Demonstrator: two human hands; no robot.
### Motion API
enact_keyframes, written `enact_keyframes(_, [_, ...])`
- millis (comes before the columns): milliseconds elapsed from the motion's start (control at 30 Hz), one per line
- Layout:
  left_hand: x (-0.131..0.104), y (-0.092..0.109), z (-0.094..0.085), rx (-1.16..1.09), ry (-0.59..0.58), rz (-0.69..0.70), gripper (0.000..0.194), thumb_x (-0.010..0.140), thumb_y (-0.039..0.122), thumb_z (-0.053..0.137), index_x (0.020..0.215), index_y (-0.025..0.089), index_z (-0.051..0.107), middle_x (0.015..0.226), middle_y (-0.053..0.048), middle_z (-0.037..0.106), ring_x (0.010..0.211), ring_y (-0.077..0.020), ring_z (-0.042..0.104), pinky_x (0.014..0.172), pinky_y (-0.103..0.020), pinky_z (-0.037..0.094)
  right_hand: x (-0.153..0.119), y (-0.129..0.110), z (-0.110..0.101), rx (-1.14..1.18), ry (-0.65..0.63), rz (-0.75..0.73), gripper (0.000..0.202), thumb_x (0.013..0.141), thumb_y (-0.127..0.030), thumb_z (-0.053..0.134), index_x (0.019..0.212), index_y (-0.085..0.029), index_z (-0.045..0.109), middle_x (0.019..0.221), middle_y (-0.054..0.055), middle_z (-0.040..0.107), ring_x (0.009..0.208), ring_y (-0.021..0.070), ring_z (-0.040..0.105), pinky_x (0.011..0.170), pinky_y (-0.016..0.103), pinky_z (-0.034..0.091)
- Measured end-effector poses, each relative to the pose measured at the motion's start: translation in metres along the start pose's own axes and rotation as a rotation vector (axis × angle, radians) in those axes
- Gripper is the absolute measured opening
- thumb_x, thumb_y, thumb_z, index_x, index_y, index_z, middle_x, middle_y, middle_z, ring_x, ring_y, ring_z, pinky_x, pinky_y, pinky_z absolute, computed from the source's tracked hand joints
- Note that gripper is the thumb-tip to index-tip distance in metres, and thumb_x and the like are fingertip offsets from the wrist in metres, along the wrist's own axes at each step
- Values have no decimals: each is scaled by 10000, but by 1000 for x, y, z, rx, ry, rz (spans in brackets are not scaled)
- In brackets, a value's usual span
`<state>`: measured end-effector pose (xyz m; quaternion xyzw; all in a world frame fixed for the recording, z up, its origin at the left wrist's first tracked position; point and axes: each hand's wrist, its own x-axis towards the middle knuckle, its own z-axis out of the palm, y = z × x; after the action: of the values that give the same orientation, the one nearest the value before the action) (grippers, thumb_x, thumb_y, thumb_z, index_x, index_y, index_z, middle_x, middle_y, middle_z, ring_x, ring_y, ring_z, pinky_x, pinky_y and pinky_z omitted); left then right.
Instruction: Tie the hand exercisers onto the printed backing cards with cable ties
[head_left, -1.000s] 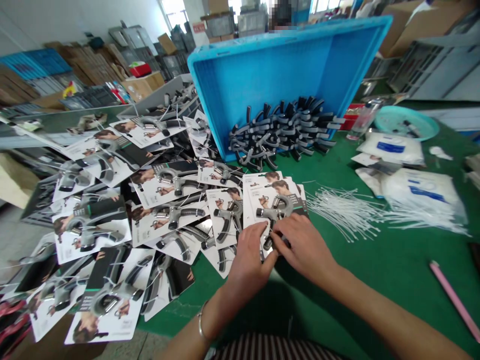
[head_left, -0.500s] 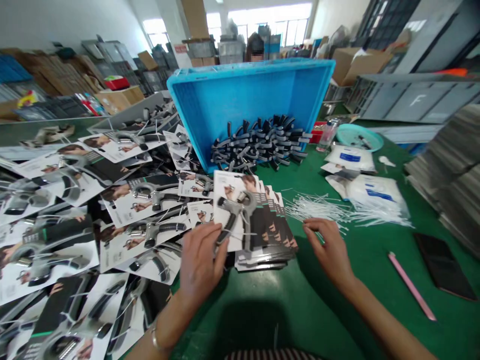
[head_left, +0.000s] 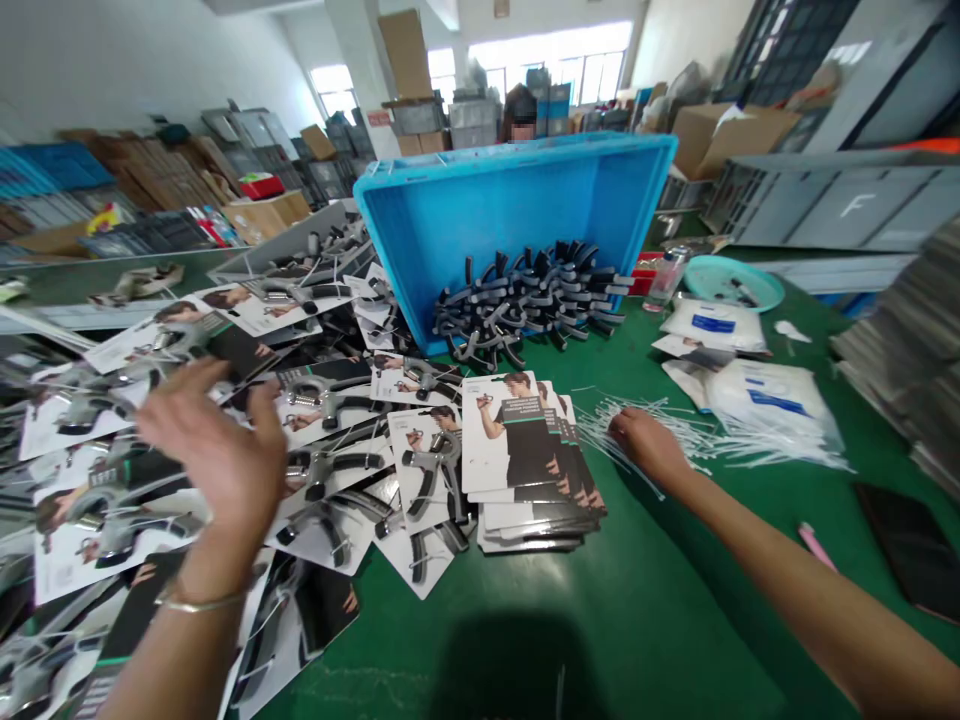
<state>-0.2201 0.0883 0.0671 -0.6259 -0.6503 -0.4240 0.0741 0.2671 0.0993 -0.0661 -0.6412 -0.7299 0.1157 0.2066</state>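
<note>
My left hand (head_left: 217, 445) is open, fingers spread and slightly blurred, with nothing in it. It hovers over a pile of picture cards with grey-and-black hand grip strengtheners (head_left: 319, 470) tied on them. Right of that pile, a stack of cards (head_left: 499, 440) lies fanned out, its top card bare. One carded hand grip (head_left: 433, 465) rests against the stack's left side. My right hand (head_left: 646, 440) is closed, fingertips pinched on a white cable tie at the left of a loose heap of cable ties (head_left: 686, 430); the fingertips are partly hidden.
A blue crate (head_left: 480, 215) lies on its side with loose hand grips (head_left: 540, 295) spilling out. Bags of cable ties (head_left: 776, 395), a turquoise tray (head_left: 772, 290), a phone (head_left: 911, 545) and a pink pen (head_left: 816, 545) lie right. A person (head_left: 520, 112) is behind the crate.
My left hand has let go of the carded hand grip, now left of the stack, and swung left over the pile. My right hand has moved onto the cable ties and pinched.
</note>
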Motion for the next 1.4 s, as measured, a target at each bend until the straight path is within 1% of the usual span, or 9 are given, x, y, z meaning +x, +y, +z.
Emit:
enact_keyframes(133, [-71, 55, 78, -259, -499, -1, 450, 912, 437, 557, 1280, 179, 522, 1216, -108, 605, 1059, -250, 614, 952, -465, 482, 3, -1, -21, 114, 5, 80, 238, 938, -317, 515, 881, -153, 677, 961, 135, 666, 821, 229, 620, 720, 329, 424])
enact_keyframes(333, [-109, 67, 143, -353, -562, -201, 525, 812, 481, 638, 1210, 139, 631, 1014, -104, 607, 884, -245, 601, 879, -421, 495, -5, -9, -39, 454, -132, 217, 354, 906, -522, 509, 895, -194, 643, 812, 48, 717, 562, 156, 642, 505, 266, 482])
enact_keyframes(600, [-97, 52, 127, -674, -674, -542, 484, 738, 460, 718, 1089, 131, 662, 866, -67, 707, 742, -218, 651, 711, -335, 509, -2, -25, -31, 763, -207, 271, 344, 800, -525, 657, 877, -192, 627, 807, 36, 705, 510, 121, 590, 463, 258, 487])
enact_keyframes(800, [-97, 93, 80, -339, -355, 86, 402, 897, 252, 596, 1293, 187, 583, 1244, -136, 605, 1183, -297, 520, 1034, -504, 379, -15, -79, -63, 966, -351, 222, 367, 831, -414, 710, 1111, -191, 631, 792, 10, 695, 494, 57, 469, 460, 187, 367])
enact_keyframes(900, [-103, 133, 55, -473, -515, 508, 349, 961, 153, 480, 1289, 228, 575, 1198, -87, 643, 1116, -225, 552, 991, -413, 422, -29, -120, -70, 1144, -577, 188, 450, 831, -362, 730, 1229, -212, 586, 752, 0, 690, 472, 47, 406, 432, 178, 265])
enact_keyframes(1000, [-119, 152, 47, -450, -576, 623, 287, 971, 152, 459, 1227, 163, 590, 1090, -91, 682, 997, -223, 588, 907, -390, 457, -43, -147, -61, 1332, -715, 256, 432, 827, -337, 740, 1208, -199, 591, 737, -1, 677, 452, 32, 362, 438, 176, 254])
enact_keyframes(1133, [-139, 144, 51, -444, -580, 439, 190, 969, 165, 461, 1007, 165, 647, 908, -67, 686, 861, -206, 603, 838, -364, 464, -60, -157, -37, 1487, -687, 318, 380, 866, -340, 701, 1198, -186, 599, 743, -2, 648, 450, 28, 322, 449, 182, 278])
enact_keyframes(1300, [-150, 133, 50, -554, -706, -136, 113, 899, 190, 572, 832, 184, 662, 791, -11, 693, 730, -149, 627, 685, -252, 467, -76, -160, -15, 1353, -432, 192, 234, 886, -353, 673, 1059, -202, 634, 879, 24, 697, 562, 86, 559, 569, 239, 429])
enact_keyframes(1400, [-152, 128, 47, -564, -757, -145, 135, 908, 218, 565, 823, 194, 667, 790, -8, 695, 723, -148, 631, 686, -250, 476, -78, -158, -11, 1241, -311, 179, 177, 897, -363, 658, 952, -194, 654, 698, -19, 653, 573, 103, 577, 627, 253, 455])
